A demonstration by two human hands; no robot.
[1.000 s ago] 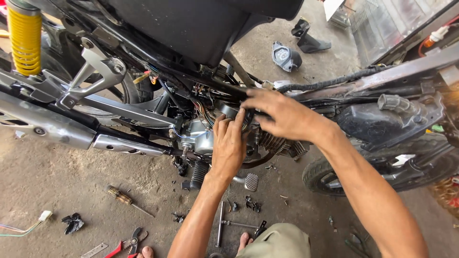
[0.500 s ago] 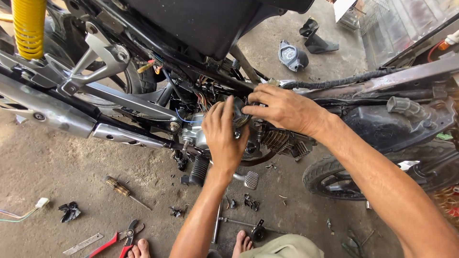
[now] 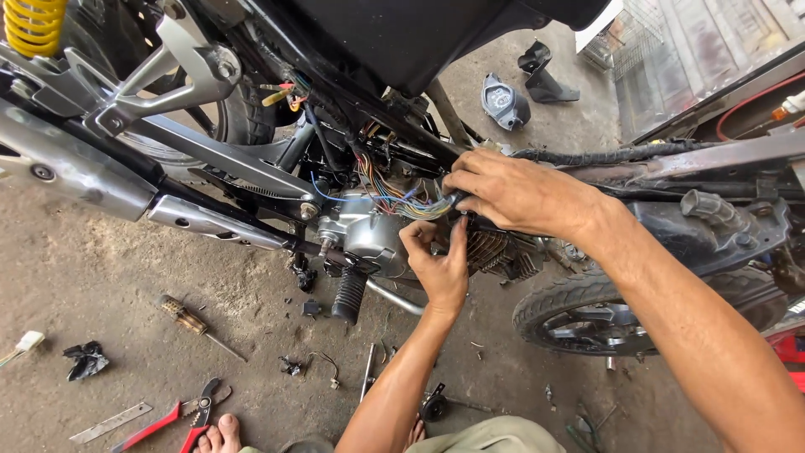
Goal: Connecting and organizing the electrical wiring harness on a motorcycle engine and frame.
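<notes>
A motorcycle lies stripped in front of me, its silver engine case exposed in the middle. A bundle of coloured wires runs across the top of the engine. My right hand pinches the end of this wire bundle beside the frame. My left hand reaches up from below, fingers curled, thumb and forefinger touching the wires just under my right hand. A black corrugated wiring sleeve leads off to the right along the frame.
A chrome exhaust pipe and a yellow shock spring are at left. On the concrete floor lie a screwdriver, red-handled cutters, a metal strip and small parts. A front tyre stands at right. My bare foot is at the bottom.
My left hand has dropped lower and turned, uncovering the wire bundle. My right hand has slid right and now pinches the wire ends. The view has shifted slightly.
</notes>
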